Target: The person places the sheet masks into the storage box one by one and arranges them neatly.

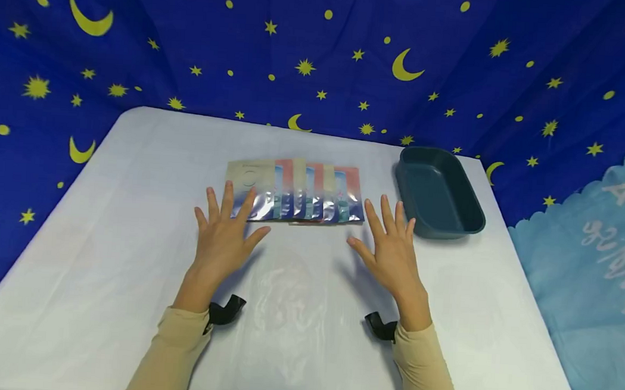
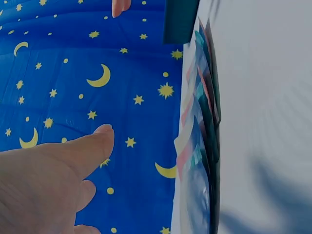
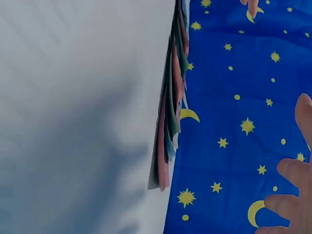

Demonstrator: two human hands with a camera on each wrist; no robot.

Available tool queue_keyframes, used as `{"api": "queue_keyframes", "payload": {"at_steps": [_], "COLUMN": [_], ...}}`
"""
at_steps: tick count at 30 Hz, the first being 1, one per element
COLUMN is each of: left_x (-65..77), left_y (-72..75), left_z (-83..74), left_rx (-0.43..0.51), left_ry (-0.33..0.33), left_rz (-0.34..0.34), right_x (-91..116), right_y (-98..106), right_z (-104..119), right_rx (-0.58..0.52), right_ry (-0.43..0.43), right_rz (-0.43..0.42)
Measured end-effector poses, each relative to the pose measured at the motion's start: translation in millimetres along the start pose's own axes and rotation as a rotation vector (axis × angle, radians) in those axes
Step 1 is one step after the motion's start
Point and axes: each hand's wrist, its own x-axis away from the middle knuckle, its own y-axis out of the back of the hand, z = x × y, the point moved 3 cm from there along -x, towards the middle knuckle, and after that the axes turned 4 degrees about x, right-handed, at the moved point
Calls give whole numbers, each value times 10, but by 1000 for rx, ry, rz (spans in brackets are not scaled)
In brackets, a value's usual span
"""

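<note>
Several flat foil sachets (image 1: 261,189) lie overlapping in a fanned row on the white table, in cream, pink and blue. In the left wrist view the sachets (image 2: 197,146) show edge-on, one leaning over another. My left hand (image 1: 224,240) is held over the table with fingers spread, its fingertips overlapping the row's left end in the head view. On the other side my right hand (image 1: 392,253) is spread too, thumb pointing inward, near the row's right end. Both hands hold nothing and cast shadows on the table.
A dark teal rectangular tub (image 1: 441,194) stands at the back right, beyond my right fingertips. The white table (image 1: 294,313) ends at a blue star-and-moon cloth (image 1: 321,52) behind. Light blue fabric (image 1: 597,284) with lettering hangs at the right.
</note>
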Motion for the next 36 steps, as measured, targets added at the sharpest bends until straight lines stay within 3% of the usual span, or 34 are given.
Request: {"api": "queue_keyframes", "payload": {"at_steps": [4, 7, 11, 14, 18, 22, 27, 31, 36], "left_x": [2, 5, 10, 14, 8, -2, -4, -14, -23], "left_y": [29, 57, 76, 81, 79, 79, 98, 132, 118], "left_z": [58, 95, 142, 178, 222, 271, 374, 469, 578], "left_rx": [9, 21, 50, 64, 71, 79, 88, 114, 167], "left_ry": [9, 10, 19, 25, 20, 20, 40, 56, 97], "left_rz": [-6, -15, -21, -25, -33, -29, -7, -23, -13], "right_x": [-38, -122, -296, -403, -448, -417, -334, -281, -173], "right_y": [51, 169, 358, 425, 408, 327, 226, 220, 209], "right_z": [-71, -249, -707, -1173, -1802, -2236, -2417, -2411, -2311], "right_rx": [-47, -101, -138, -121, -88, -103, -153, -135, -107], "right_ry": [0, -7, -59, -156, -307, -365, -405, -442, -426], "right_rz": [-7, -50, -131, -143, -64, 61, 157, 126, 106]}}
